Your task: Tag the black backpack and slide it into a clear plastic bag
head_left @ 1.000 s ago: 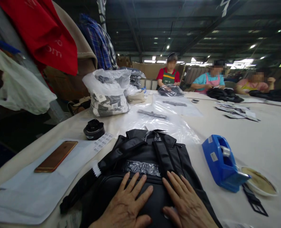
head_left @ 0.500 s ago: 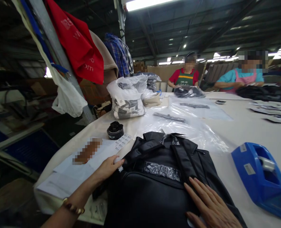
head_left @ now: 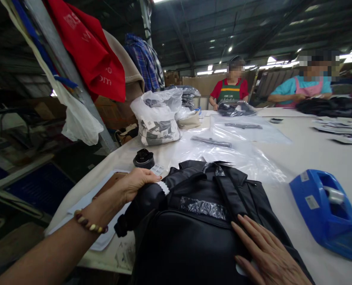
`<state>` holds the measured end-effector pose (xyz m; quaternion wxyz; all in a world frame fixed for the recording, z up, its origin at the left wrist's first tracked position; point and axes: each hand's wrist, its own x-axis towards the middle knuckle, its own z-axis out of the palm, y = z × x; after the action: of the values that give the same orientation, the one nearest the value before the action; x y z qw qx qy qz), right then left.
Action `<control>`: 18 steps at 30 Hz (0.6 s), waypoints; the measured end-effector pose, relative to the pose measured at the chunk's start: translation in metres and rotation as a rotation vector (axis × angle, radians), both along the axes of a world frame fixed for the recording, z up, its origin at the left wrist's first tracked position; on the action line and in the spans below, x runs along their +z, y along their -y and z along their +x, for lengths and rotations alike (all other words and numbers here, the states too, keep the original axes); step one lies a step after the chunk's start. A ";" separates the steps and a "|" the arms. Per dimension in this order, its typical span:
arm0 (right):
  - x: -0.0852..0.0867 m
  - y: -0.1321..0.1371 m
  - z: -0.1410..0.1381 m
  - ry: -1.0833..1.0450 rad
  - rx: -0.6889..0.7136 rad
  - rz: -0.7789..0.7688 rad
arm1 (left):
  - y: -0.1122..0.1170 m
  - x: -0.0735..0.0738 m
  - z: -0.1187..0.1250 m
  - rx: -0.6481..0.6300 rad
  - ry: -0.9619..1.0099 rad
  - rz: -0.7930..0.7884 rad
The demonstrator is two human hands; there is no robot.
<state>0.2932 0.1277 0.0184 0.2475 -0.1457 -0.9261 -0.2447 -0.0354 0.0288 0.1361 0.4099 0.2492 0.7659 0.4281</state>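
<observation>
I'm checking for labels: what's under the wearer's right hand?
The black backpack shows around the right hand, and a pale piece peeks out by the thumb. The hand covers the rest, so I can't tell whether it's a label.

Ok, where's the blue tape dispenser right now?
In the head view, the blue tape dispenser sits on the pale tabletop near the right edge, right of the black backpack and the right hand.

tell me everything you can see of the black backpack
The black backpack lies on the pale table, looking smooth and leather-like, its near end cut off by the frame. Two straps run over it, with crinkled clear plastic between them. The left hand holds one strap near a white zigzag-edged band; the right hand rests on the bag's right side.
</observation>
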 end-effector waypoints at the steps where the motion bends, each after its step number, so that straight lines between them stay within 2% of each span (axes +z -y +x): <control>1: 0.000 0.000 0.000 -0.003 -0.004 0.004 | 0.002 -0.003 0.014 -0.021 0.035 -0.017; 3: 0.000 0.000 0.000 -0.011 -0.010 0.004 | 0.010 -0.015 0.042 -0.124 0.073 -0.117; 5: 0.000 0.000 -0.001 -0.027 -0.011 0.003 | 0.022 -0.027 0.063 -0.339 -0.032 -0.284; 7: 0.000 0.000 -0.001 -0.037 -0.013 -0.002 | 0.031 -0.030 0.072 -0.499 -0.333 -0.337; 10: -0.002 0.001 0.000 -0.038 -0.015 -0.022 | 0.032 -0.013 0.069 -0.576 -0.802 -0.340; 12: -0.003 0.001 0.000 -0.034 -0.019 -0.036 | 0.020 0.005 0.066 -0.562 -0.985 -0.307; 14: -0.003 0.002 0.000 -0.030 -0.026 -0.043 | -0.003 0.019 0.070 -0.560 -1.105 -0.181; 16: 0.000 0.004 0.000 -0.023 -0.036 -0.044 | -0.036 0.024 0.080 -0.580 -1.201 -0.021; 18: 0.004 0.005 -0.001 -0.010 -0.042 -0.039 | -0.074 0.019 0.094 -0.567 -1.258 0.064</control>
<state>0.2925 0.1229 0.0225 0.2442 -0.1712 -0.9261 -0.2312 0.0581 0.1026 0.1554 -0.0240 0.6527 0.7505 0.1007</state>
